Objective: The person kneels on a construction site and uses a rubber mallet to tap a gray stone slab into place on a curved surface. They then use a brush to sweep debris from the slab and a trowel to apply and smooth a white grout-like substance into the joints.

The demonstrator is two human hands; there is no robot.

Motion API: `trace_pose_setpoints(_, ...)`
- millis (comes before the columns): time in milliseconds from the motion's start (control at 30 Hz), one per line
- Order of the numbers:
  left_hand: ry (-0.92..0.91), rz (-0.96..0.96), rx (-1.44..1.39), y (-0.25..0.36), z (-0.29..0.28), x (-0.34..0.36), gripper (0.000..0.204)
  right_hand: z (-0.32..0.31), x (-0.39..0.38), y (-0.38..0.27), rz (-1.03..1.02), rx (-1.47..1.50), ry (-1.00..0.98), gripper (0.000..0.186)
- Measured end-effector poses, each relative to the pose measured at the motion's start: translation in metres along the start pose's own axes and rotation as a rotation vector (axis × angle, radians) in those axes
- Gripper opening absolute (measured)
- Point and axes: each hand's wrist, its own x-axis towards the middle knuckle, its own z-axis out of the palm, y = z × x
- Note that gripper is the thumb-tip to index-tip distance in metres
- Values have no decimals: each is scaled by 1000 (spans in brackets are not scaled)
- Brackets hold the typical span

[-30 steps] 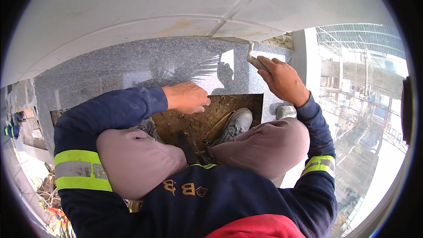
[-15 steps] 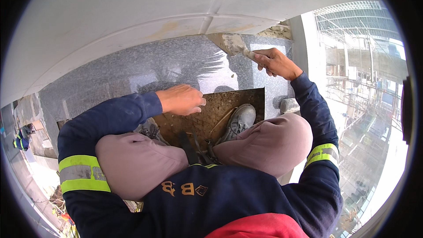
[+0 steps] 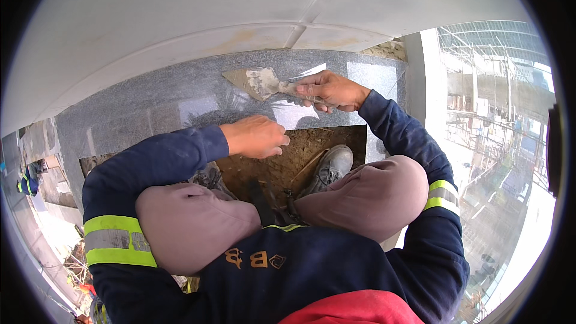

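A pointed trowel with grey mortar smears on its blade is held by its handle in my right hand. The fingers wrap the handle, and the blade points left above a speckled grey polished stone slab. My left hand is at the slab's near edge, below the blade and apart from it. Its fingers are curled in; what they hold, if anything, is hidden.
A pale panelled wall with grooved joints rises behind the slab. Between my knees lies a pit of brown soil with my dusty shoes in it. Scaffolding stands off to the right. Far left, another person wears a reflective-striped jacket.
My right hand has brought the trowel leftward across the slab, from by the wall's foot to above my left hand. My left hand remains curled near the slab edge.
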Motion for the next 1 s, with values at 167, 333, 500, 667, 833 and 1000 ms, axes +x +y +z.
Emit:
trace_pose_setpoints(167, -54, -15, 23, 1, 0, 5, 28, -21, -42, 19, -10, 74, 61, 40)
trace_pose_setpoints(333, -36, 54, 13, 3, 1, 12, 27, 1, -19, -1, 32, 53, 69, 42)
trace_pose_setpoints(500, 4, 47, 12, -3, 4, 8, 27, 0, -43, 6, 63, 375, 146, 37)
trace_pose_setpoints(667, -28, 27, 30, -9, 7, -2, 28, -16, -87, 23, 66, 503, 275, 32)
trace_pose_setpoints(833, -33, 35, 22, -6, 3, 8, 30, -24, -132, 53, 39, 483, 447, 33)
trace_pose_setpoints(1000, -27, 25, 18, -10, 1, 6, 32, -16, -161, 63, 44, 310, 543, 35)
